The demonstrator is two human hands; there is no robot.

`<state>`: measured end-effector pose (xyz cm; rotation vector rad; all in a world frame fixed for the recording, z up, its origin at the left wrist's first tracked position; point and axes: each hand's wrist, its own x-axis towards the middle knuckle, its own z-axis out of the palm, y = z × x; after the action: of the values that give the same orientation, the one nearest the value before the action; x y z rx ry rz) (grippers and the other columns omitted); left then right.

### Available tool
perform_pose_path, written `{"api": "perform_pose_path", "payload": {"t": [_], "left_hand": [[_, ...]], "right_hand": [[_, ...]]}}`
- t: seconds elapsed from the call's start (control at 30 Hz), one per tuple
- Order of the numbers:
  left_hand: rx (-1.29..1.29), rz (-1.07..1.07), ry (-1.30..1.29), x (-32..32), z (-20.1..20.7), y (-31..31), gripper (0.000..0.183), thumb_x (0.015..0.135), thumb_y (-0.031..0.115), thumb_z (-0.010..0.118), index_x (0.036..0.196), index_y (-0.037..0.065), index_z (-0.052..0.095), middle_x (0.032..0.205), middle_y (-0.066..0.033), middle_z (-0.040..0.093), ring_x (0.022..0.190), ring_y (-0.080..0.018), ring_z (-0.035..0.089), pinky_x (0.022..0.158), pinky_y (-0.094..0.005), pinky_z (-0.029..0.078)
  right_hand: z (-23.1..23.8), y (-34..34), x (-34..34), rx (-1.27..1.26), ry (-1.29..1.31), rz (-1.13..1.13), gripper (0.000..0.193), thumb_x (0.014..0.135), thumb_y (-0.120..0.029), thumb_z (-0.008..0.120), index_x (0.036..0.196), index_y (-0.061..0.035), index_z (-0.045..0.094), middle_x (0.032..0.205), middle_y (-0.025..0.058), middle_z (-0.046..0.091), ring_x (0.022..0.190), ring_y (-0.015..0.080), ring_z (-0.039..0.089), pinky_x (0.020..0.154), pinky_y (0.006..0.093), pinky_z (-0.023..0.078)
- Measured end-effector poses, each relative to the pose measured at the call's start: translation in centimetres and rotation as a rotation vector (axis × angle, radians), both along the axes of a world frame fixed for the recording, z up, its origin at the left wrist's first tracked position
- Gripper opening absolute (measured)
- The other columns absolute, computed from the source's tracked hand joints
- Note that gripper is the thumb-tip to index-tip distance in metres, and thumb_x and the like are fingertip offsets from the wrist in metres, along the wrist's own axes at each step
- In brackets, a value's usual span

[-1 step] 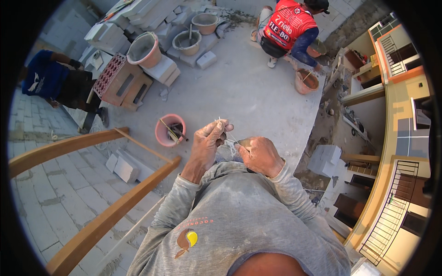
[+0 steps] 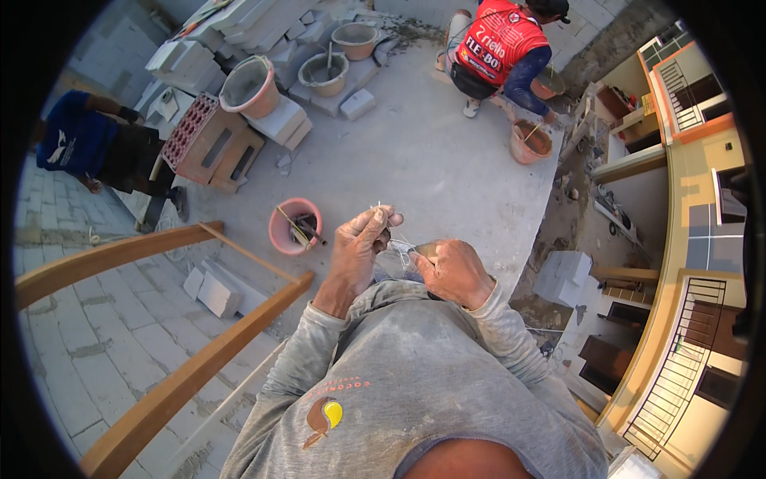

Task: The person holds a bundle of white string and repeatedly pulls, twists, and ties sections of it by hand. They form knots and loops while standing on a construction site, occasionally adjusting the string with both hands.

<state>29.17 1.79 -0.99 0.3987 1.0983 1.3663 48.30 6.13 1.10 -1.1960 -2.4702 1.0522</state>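
Thin white string (image 2: 405,244) runs in loose loops between my two hands, in front of my chest. My left hand (image 2: 359,249) pinches it between thumb and fingertips, and a short end sticks up above them. Lower and to the right, my right hand (image 2: 456,273) is closed on the other part of the string, its thumb pointing toward the left hand. The right fingers are partly hidden behind the hand. Whether the string is knotted is too small to tell.
A pink bucket (image 2: 296,226) with tools stands left of my hands. Wooden beams (image 2: 199,372) cross at lower left. Mortar buckets (image 2: 250,85) and pale blocks (image 2: 187,64) stand farther off. A person in red (image 2: 503,44) crouches by the floor's right edge; another in blue (image 2: 68,132) is at left.
The string's loops between my hands have shifted slightly. My right hand has moved a very little, while the left stays in place.
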Motion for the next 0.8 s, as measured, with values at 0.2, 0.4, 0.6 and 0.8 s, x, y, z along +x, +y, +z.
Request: {"api": "perform_pose_path", "payload": {"t": [0.2, 0.4, 0.6, 0.8], "left_hand": [[0.068, 0.052, 0.116, -0.5, -0.2, 1.4, 0.029, 0.1, 0.028, 0.066, 0.114, 0.003, 0.073, 0.097, -0.0029, 0.074, 0.066, -0.0039, 0.042, 0.062, -0.0202, 0.037], [0.022, 0.122, 0.156, -1.1, 0.3, 2.9, 0.03, 0.101, 0.028, 0.066, 0.116, 0.003, 0.072, 0.096, -0.0028, 0.074, 0.063, -0.0038, 0.041, 0.06, -0.0194, 0.036], [0.018, 0.157, 0.177, -2.4, 1.0, 3.5, 0.028, 0.103, 0.028, 0.062, 0.118, 0.007, 0.069, 0.1, -0.0002, 0.07, 0.071, -0.0042, 0.047, 0.065, -0.0201, 0.039], [0.081, 0.243, 0.291, -5.6, -0.2, 3.2, 0.034, 0.099, 0.029, 0.068, 0.12, 0.003, 0.071, 0.096, -0.0022, 0.073, 0.074, -0.0058, 0.05, 0.07, -0.0207, 0.041]], "right_hand": [[-1.4, -0.3, 2.8, 0.002, -0.025, -0.089, 0.05, 0.095, -0.025, 0.063, 0.055, 0.0017, 0.054, 0.052, 0.0217, 0.048, 0.048, 0.04, 0.046, 0.052, 0.0479, 0.038], [-2.2, -0.6, 4.5, 0.001, -0.114, -0.111, 0.05, 0.096, -0.028, 0.064, 0.058, 0.0026, 0.054, 0.053, 0.0223, 0.048, 0.047, 0.0396, 0.046, 0.051, 0.0477, 0.037], [-2.8, 0.4, 7.5, 0.179, -0.156, -0.257, 0.031, 0.094, -0.027, 0.065, 0.077, -0.0009, 0.071, 0.079, 0.0189, 0.068, 0.069, 0.0391, 0.065, 0.062, 0.0476, 0.05], [-2.8, 6.6, 15.1, 0.412, -0.088, -0.739, 0.025, 0.096, -0.019, 0.06, 0.112, -0.0044, 0.074, 0.086, 0.0167, 0.074, 0.079, 0.0342, 0.072, 0.072, 0.0419, 0.055]]}}
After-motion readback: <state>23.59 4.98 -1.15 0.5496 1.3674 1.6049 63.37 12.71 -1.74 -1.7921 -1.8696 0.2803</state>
